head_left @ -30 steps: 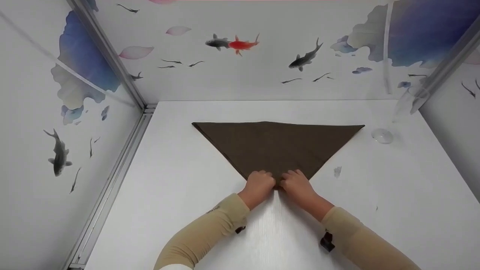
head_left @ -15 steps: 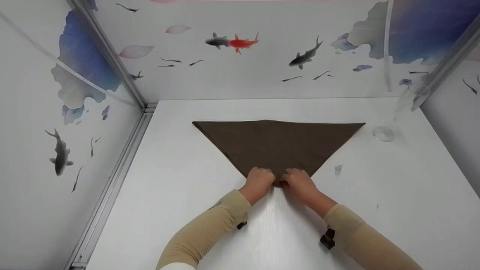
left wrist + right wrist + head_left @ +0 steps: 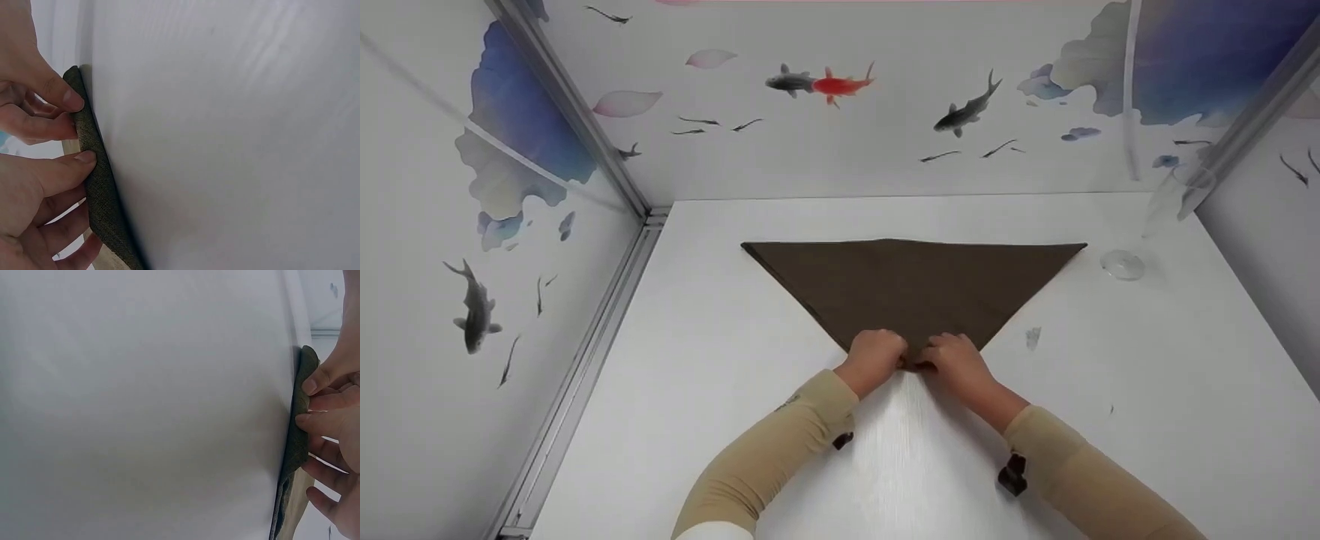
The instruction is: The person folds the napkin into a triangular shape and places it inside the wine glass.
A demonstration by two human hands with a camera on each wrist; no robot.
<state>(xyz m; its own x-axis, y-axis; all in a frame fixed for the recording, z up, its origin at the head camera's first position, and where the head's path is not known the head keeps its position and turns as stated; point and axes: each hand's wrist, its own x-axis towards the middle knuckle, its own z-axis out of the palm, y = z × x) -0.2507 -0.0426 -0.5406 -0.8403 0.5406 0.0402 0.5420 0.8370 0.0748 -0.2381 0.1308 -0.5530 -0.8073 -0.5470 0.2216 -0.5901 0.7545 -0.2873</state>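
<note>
A dark brown cloth (image 3: pixel 915 289) lies as a triangle on the white table, its long straight side at the back and its narrow end toward me. My left hand (image 3: pixel 874 360) and right hand (image 3: pixel 960 367) are side by side at that near end, each pinching the edge between thumb and fingers. In the left wrist view, the thumbs lie along a narrow turned-over strip of the cloth (image 3: pixel 101 191), with fingers behind it. The same rolled edge (image 3: pixel 298 433) shows in the right wrist view, low against the tabletop.
A clear stemmed glass (image 3: pixel 1123 265) stands to the right of the cloth. A grey smudge (image 3: pixel 1033 337) marks the table (image 3: pixel 660 390). White panels with fish pictures enclose the back and sides, with a metal rail (image 3: pixel 600 292) along the left.
Both hands have moved slightly away from me with the near edge of the cloth, which now ends a little farther back. Their pinching grip has stayed the same.
</note>
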